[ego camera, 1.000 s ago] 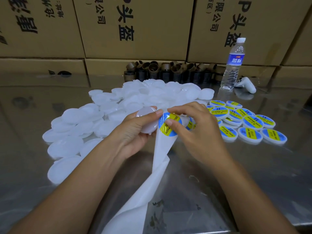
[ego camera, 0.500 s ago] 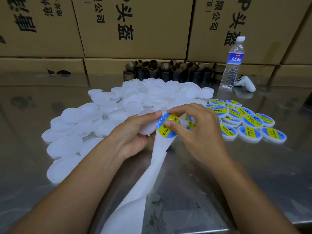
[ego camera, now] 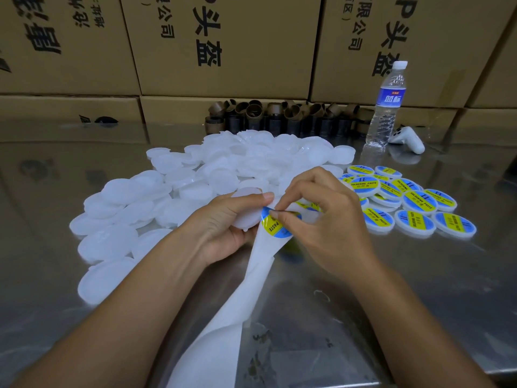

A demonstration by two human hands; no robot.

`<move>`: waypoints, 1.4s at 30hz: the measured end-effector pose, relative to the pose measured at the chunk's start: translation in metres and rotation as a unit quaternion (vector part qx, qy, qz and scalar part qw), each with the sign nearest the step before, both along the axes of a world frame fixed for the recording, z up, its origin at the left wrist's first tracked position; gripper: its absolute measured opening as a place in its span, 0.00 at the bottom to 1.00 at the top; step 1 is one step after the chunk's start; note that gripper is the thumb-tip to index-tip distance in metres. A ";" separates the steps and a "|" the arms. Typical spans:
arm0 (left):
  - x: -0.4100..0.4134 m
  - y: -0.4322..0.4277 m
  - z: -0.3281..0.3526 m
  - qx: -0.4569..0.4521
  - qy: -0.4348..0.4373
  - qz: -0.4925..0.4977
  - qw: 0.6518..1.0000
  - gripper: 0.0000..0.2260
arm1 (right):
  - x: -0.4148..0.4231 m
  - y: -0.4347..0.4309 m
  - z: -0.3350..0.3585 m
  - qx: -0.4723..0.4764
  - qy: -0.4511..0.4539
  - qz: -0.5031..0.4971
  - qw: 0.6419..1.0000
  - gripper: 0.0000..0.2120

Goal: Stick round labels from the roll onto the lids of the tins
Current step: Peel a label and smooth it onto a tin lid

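Both arms reach in from the bottom and meet over the middle of the desk (ego camera: 419, 289). The left hand (ego camera: 223, 228) curls round a white tin (ego camera: 246, 197), thumb on top. The right hand (ego camera: 321, 219) pinches the top edge of a blue and yellow label (ego camera: 272, 225) with thumb and first finger, its other fingers bent. The label sits on a white paper strip (ego camera: 260, 264) that hangs down between the hands. Plain tins (ego camera: 195, 177) lie behind the hands, and labelled tins (ego camera: 419, 203) lie on the right.

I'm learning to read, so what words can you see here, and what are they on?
"PASTE": on the half-peeled sticker.
"SOLDERING PASTE" and "II": on the stickered lids at the right; their smaller print is too small to read.
"头盔" and "限公司": on the cardboard boxes.
The water bottle label is too blurred to read.
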State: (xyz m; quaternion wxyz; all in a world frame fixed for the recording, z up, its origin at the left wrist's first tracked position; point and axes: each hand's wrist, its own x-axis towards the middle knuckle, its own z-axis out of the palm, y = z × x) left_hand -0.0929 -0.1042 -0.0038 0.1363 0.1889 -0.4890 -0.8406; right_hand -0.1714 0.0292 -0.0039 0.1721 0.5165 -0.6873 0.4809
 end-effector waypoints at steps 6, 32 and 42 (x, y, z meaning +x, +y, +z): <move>-0.001 -0.002 -0.004 -0.031 -0.008 0.006 0.999 0.14 | 0.005 0.002 0.005 -0.017 -0.111 0.065 0.992 0.11; -0.004 -0.006 0.002 0.082 0.150 0.049 0.984 0.20 | -0.005 0.005 0.019 -0.231 -0.307 0.129 0.914 0.18; -0.005 -0.007 -0.001 0.099 0.172 0.006 0.980 0.16 | -0.006 -0.006 0.034 -0.101 -0.226 0.146 0.958 0.20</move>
